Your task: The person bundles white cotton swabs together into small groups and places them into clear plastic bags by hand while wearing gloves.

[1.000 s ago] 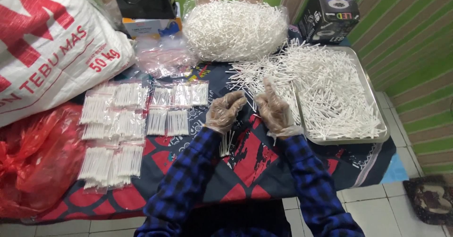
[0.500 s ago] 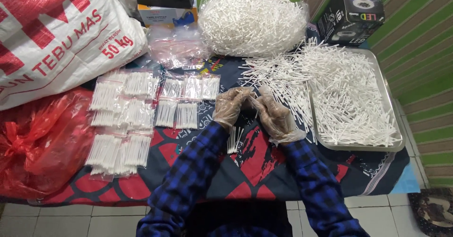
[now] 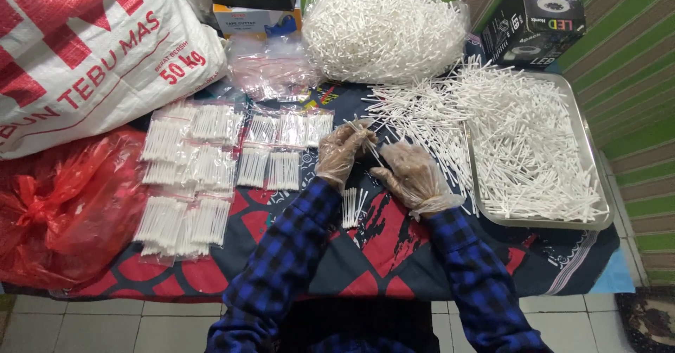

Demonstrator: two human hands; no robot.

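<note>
At centre frame, over a patterned worktop cloth (image 3: 394,254), your two gloved hands meet: the left hand (image 3: 342,152) has its grip pressed together on a few thin white sticks (image 3: 367,144), which slant down toward the right hand (image 3: 415,177), whose fingers curl loosely just beneath them and appear to steady the lower ends; whether that grip closes on them you cannot tell from here. The sticks sit between the two hands, at the left fingertips and just above the right palm. Directly below, a small counted bundle (image 3: 354,207) lies loose on the cloth, close to both wrists, likely kept there for easy pick-up. To the right, a metal tray (image 3: 599,205) holds a spread heap of loose sticks (image 3: 520,142), spilling over its left rim within reach of the right hand. At left, filled clear packets (image 3: 211,163) lie in rows, apart from the loose stock. A bulging clear bag of sticks (image 3: 383,33) stands at top centre, a white sack (image 3: 84,50) at upper left.
</note>
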